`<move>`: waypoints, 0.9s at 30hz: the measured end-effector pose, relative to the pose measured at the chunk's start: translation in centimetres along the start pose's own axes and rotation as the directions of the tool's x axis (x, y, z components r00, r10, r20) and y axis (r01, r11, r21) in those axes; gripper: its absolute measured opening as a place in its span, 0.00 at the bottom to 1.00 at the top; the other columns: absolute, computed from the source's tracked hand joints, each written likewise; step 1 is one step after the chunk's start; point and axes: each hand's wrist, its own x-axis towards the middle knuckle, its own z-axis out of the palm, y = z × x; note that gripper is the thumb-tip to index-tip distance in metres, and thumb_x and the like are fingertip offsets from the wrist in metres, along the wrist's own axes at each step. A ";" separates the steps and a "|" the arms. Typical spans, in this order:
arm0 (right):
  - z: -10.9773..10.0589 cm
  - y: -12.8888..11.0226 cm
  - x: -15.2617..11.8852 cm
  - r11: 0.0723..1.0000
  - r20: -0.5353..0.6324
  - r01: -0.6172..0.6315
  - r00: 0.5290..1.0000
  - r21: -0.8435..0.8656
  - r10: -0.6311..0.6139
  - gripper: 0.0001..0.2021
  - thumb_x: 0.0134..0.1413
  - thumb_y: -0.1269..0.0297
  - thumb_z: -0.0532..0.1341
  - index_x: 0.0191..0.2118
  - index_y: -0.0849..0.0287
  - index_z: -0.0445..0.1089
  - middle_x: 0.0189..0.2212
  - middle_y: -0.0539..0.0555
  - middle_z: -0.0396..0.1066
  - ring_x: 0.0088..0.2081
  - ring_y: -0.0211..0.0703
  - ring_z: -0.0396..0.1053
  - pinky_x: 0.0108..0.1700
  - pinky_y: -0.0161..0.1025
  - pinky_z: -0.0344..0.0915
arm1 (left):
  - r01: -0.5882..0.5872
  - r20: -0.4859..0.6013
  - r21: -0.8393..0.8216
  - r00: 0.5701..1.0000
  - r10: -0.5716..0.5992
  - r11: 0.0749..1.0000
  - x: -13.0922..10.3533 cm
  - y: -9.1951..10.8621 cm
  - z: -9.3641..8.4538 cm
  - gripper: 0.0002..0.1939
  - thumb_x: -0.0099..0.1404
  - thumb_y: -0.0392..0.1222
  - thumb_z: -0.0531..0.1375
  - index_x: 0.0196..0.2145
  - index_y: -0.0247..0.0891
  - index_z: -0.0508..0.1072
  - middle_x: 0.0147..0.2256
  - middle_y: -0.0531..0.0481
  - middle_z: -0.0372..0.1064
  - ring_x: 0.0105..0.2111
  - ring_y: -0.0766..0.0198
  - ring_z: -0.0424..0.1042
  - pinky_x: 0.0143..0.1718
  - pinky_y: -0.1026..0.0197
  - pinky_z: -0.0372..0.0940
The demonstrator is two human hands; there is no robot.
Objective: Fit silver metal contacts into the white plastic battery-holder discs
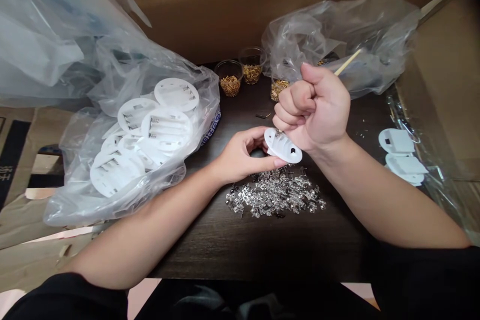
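Observation:
My left hand (243,156) grips a round white plastic battery case (283,146) by its edge and holds it tilted above the table. A dark square opening shows in the case near its right end. My right hand (313,105) is closed in a fist around a thin, pale wooden stick (348,62), which pokes out beyond the thumb. The fist is at the upper side of the case; the stick's other end is hidden. Below the case lies a pile of small silvery metal contacts and springs (275,192).
White battery cases (165,127) fill a clear plastic bag at left. Clear cups (229,80) of gold-coloured pieces stand at the back, beside another plastic bag (300,35). More white cases (396,141) lie at right. Cardboard (225,15) walls the back of the dark table (210,240).

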 end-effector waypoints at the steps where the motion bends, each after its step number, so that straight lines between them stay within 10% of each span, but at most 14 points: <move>1: 0.1 0.0 0.0 1.000 -0.015 -0.005 1.000 -0.002 0.005 0.36 0.65 0.45 0.58 0.13 0.55 0.42 0.12 0.44 0.38 0.14 0.31 0.35 0.17 0.36 0.38 | -0.002 0.001 0.002 1.000 0.002 1.000 0.0 0.0 0.0 0.20 0.54 0.47 0.76 0.39 0.35 0.76 0.32 0.51 0.74 0.33 0.67 0.70 0.39 0.62 0.68; 19: -0.6 0.9 -0.5 0.993 -0.066 -0.027 0.998 -0.114 0.019 0.38 0.59 0.30 0.55 0.13 0.53 0.42 0.12 0.44 0.35 0.15 0.34 0.36 0.16 0.36 0.41 | -0.001 0.033 0.015 0.999 0.001 1.000 -0.1 -0.3 -0.2 0.20 0.57 0.50 0.74 0.38 0.35 0.76 0.33 0.51 0.74 0.34 0.65 0.70 0.41 0.60 0.66; 27: -0.7 1.9 -0.6 0.997 -0.040 -0.010 0.999 -0.082 0.006 0.35 0.61 0.38 0.57 0.14 0.52 0.43 0.11 0.43 0.37 0.14 0.32 0.36 0.15 0.37 0.40 | 0.016 0.023 0.038 1.000 -0.016 0.999 -0.4 -0.3 -0.2 0.18 0.56 0.47 0.75 0.37 0.34 0.75 0.32 0.51 0.73 0.34 0.66 0.70 0.40 0.61 0.66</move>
